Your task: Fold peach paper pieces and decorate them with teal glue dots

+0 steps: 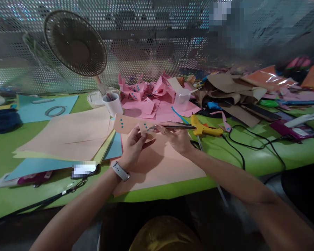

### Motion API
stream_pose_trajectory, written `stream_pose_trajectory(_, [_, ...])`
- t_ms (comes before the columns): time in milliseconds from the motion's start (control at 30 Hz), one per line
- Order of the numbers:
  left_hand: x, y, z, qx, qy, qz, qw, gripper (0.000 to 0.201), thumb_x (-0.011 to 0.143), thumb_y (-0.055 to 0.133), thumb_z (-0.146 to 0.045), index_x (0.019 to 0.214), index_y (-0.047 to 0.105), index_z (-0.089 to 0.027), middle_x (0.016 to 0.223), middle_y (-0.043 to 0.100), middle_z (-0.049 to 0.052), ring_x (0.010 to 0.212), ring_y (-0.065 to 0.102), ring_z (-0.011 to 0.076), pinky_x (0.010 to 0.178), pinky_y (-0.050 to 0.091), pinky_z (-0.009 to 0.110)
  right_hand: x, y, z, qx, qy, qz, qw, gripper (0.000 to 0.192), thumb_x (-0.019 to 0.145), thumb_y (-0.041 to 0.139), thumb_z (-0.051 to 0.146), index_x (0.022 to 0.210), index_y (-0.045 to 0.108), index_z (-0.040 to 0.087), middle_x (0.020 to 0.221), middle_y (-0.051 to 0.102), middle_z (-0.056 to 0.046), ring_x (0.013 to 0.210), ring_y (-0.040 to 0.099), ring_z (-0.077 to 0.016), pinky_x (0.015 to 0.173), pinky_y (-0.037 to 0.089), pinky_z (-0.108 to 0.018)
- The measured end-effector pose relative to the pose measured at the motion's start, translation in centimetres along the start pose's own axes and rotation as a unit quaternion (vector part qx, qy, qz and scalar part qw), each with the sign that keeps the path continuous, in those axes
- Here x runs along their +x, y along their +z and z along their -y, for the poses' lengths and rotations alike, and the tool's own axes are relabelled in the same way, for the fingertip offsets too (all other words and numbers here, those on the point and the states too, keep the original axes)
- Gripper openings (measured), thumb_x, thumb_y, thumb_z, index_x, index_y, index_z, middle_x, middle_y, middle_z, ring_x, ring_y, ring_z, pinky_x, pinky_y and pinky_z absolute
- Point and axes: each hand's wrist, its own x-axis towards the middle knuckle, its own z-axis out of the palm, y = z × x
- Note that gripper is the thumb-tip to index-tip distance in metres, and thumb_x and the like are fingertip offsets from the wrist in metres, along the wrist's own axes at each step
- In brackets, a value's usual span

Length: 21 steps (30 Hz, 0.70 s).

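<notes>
Over peach sheet [157, 167], left hand [132, 148] pinching dotted paper [146, 128], right hand [176, 137] gripping tweezers [170, 127]

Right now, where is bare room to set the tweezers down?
Bare green table lies left of the peach paper stack, and the peach sheet under the hands is open. Crowded: pink paper scraps and yellow glue gun.

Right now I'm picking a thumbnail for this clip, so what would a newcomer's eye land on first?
First, dead centre: the left hand pinching a small peach paper piece with blue dots, while the right hand brings tweezers to it. Next, the pink paper heap behind the hands, and the yellow glue gun just right of them on the green table. A round fan looms at upper left.
</notes>
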Motion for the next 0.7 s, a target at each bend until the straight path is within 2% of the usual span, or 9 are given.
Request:
stream_pose_trajectory(333, [-0.1, 0.1, -0.01, 0.011, 0.005, 0.002, 1.0, 0.032, 0.083, 0.074, -0.035, 0.111, 0.062, -0.025, 0.12, 0.067, 0.004, 0.108, 0.064, 0.021, 0.095, 0.056, 0.043, 0.0, -0.04, -0.27, -0.014, -0.007, 0.006, 1.0, 0.026, 0.085, 0.069, 0.048, 0.087, 0.077, 0.024, 0.086, 0.077, -0.003, 0.084, 0.072, -0.0187, 0.082, 0.058, -0.034])
stream_pose_trajectory(500, [-0.14, 0.35, -0.23, 0.02, 0.011, -0.003, 1.0, 0.03, 0.083, 0.075, -0.038, 0.105, 0.061, -0.023, 0.106, 0.07, 0.004, 0.098, 0.067, 0.0192, 0.093, 0.056, 0.043, -0.05, 0.14, -0.04, -0.015, 0.005, 0.006, 1.0, 0.031, 0.083, 0.069, 0.052, 0.087, 0.077, 0.023, 0.081, 0.077, -0.003, 0.082, 0.073, -0.0196, 0.08, 0.059, -0.035])
stream_pose_trajectory(700, [-0.1, 0.3, -0.19, 0.028, 0.013, -0.016, 0.999, 0.033, 0.08, 0.077, -0.039, 0.103, 0.062, -0.021, 0.102, 0.07, 0.003, 0.092, 0.067, 0.0162, 0.087, 0.058, 0.036, -0.2, 0.11, -0.23, 0.004, 0.012, 0.012, 1.0, 0.03, 0.083, 0.07, 0.049, 0.098, 0.077, 0.023, 0.083, 0.077, -0.004, 0.08, 0.072, -0.0187, 0.079, 0.058, -0.034])
